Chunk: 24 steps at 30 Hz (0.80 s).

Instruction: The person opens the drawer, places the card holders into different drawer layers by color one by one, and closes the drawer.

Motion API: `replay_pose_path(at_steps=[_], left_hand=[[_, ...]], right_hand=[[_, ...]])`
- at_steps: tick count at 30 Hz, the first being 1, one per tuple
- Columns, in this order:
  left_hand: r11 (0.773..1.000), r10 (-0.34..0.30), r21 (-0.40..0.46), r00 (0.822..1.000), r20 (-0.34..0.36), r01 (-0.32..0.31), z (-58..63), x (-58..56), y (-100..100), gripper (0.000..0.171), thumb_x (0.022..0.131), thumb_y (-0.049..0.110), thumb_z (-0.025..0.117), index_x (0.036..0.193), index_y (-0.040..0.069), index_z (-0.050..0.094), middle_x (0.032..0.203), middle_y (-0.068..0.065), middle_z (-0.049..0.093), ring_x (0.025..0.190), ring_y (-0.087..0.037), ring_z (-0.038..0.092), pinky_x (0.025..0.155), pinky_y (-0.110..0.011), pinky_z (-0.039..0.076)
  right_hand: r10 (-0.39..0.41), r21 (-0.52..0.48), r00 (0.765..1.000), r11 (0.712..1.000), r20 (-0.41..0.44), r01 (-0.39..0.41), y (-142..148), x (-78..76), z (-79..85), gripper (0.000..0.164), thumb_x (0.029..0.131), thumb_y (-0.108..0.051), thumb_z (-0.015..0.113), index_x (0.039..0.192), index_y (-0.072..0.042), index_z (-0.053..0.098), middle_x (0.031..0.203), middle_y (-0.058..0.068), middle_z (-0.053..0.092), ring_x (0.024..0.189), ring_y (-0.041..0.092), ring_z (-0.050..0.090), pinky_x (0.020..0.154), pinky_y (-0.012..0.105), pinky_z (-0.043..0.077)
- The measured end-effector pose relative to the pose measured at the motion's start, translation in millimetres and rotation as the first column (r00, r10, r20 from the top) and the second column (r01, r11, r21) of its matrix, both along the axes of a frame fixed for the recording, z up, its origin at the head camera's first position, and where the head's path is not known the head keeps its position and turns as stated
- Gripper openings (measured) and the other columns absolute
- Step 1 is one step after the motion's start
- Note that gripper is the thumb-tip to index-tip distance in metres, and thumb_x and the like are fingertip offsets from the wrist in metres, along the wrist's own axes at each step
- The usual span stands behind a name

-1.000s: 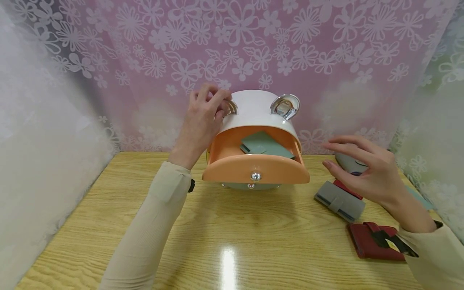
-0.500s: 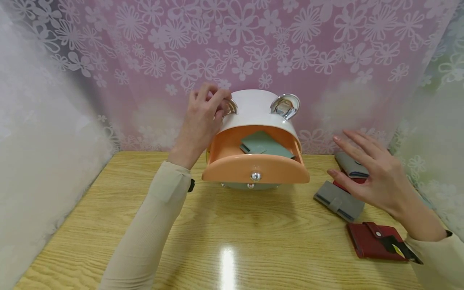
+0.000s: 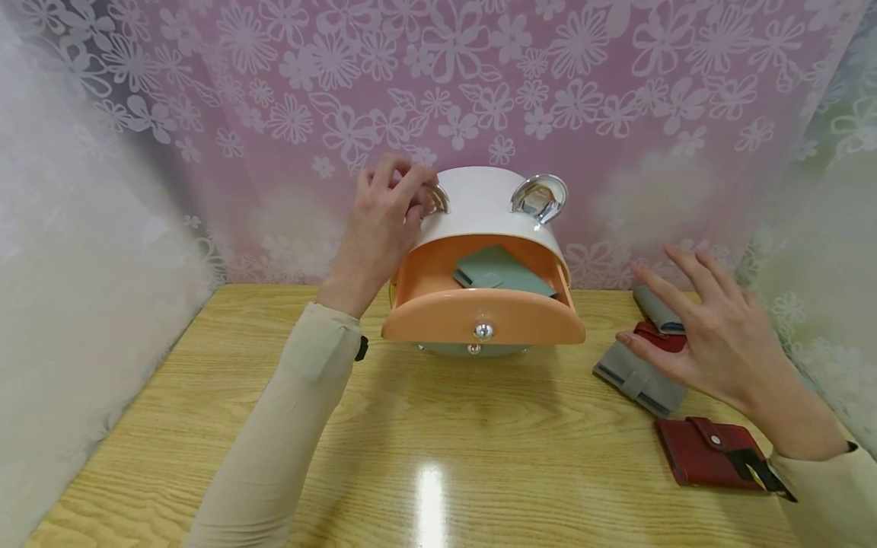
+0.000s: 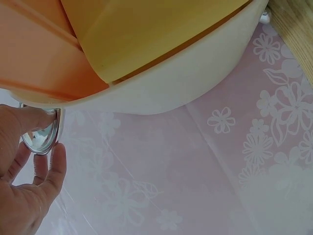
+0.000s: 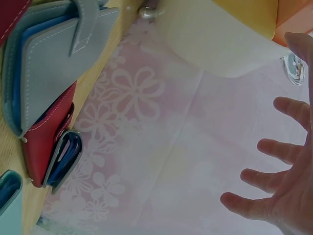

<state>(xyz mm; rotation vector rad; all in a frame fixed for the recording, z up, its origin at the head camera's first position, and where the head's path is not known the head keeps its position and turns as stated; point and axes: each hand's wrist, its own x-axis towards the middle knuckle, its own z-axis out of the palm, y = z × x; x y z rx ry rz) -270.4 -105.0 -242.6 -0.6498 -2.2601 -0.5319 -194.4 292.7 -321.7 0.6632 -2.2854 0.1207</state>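
Note:
A white drawer box [image 3: 479, 190] with two shiny silver ears stands against the curtain. Its orange drawer [image 3: 438, 320] is pulled out, and a mint-green wallet [image 3: 503, 270] lies inside. My left hand [image 3: 384, 221] grips the left silver ear; in the left wrist view, thumb and fingers close about that ear [image 4: 44, 137]. Over the wallets at the right hovers my right hand [image 3: 726, 342], fingers spread, holding nothing. Below it lie a grey wallet [image 3: 640, 377], a red wallet [image 3: 654, 335] partly covered, and another grey wallet [image 3: 658, 308] behind.
Nearer me on the right lies a dark red wallet [image 3: 709, 453] with a snap strap. A mint-green wallet [image 5: 11, 210] shows at the corner of the right wrist view. Flowered curtains [image 3: 452, 84] enclose the wooden table [image 3: 329, 457].
My right hand has drawn back to the right and its fingers have spread wider, uncovering more of the wallets beneath. The left hand, the box and its drawer stay as they were.

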Motion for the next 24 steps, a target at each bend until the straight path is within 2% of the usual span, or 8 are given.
replay_pose_path(at_steps=[6, 11, 15, 20, 24], left_hand=[[1.000, -0.008, -0.002, 1.000, -0.013, 0.008, 0.7, 0.1, -1, 0.029, 0.096, 0.002, 0.066, 0.123, 0.013, 0.064, 0.123, -0.014, 0.053, 0.110, -0.034, 0.051, 0.097, -0.043, 0.044], [1.000, -0.009, 0.016, 1.000, 0.014, 0.008, 0.9, 0.1, 0, 0.031, 0.097, 0.001, 0.064, 0.126, 0.014, 0.064, 0.123, -0.013, 0.053, 0.114, -0.036, 0.051, 0.097, -0.043, 0.050], [1.000, -0.015, 0.026, 1.000, 0.028, 0.014, 1.0, 0.9, -1, 0.031, 0.097, 0.002, 0.064, 0.126, 0.015, 0.064, 0.124, -0.012, 0.053, 0.116, -0.037, 0.050, 0.095, -0.043, 0.052], [1.000, -0.015, 0.025, 1.000, 0.023, 0.015, 0.5, 1.4, -1, 0.029, 0.097, 0.002, 0.064, 0.124, 0.014, 0.064, 0.123, -0.012, 0.053, 0.116, -0.036, 0.050, 0.095, -0.043, 0.052], [1.000, -0.007, 0.015, 1.000, 0.021, 0.006, 0.5, 1.6, -1, 0.028, 0.098, 0.004, 0.064, 0.124, 0.015, 0.064, 0.124, -0.012, 0.053, 0.116, -0.036, 0.050, 0.095, -0.043, 0.053]], right_hand=[[-0.024, 0.017, 1.000, 1.000, 0.011, 0.024, 5, 1.6, -3.1, 0.095, 0.085, -0.092, 0.029, 0.148, -0.025, 0.055, 0.152, 0.024, 0.049, 0.137, 0.052, 0.046, 0.077, 0.080, 0.044], [-0.051, 0.026, 0.997, 0.998, 0.053, 0.050, 11, 3.7, -4.9, 0.101, 0.082, -0.095, 0.027, 0.144, -0.022, 0.059, 0.152, 0.023, 0.048, 0.133, 0.052, 0.047, 0.077, 0.079, 0.045], [-0.072, 0.019, 0.994, 0.997, 0.081, 0.071, 17, 7.2, -7.4, 0.102, 0.079, -0.096, 0.034, 0.143, -0.021, 0.059, 0.152, 0.024, 0.048, 0.133, 0.053, 0.046, 0.081, 0.078, 0.044], [-0.107, 0.021, 0.991, 0.994, 0.084, 0.106, 22, 10.2, -12.2, 0.100, 0.078, -0.096, 0.039, 0.141, -0.022, 0.060, 0.151, 0.025, 0.048, 0.132, 0.055, 0.047, 0.078, 0.079, 0.044], [-0.129, 0.024, 0.987, 0.992, 0.091, 0.127, 26, 10.3, -16.4, 0.095, 0.078, -0.090, 0.052, 0.141, -0.021, 0.060, 0.149, 0.026, 0.049, 0.128, 0.058, 0.048, 0.078, 0.079, 0.044]])
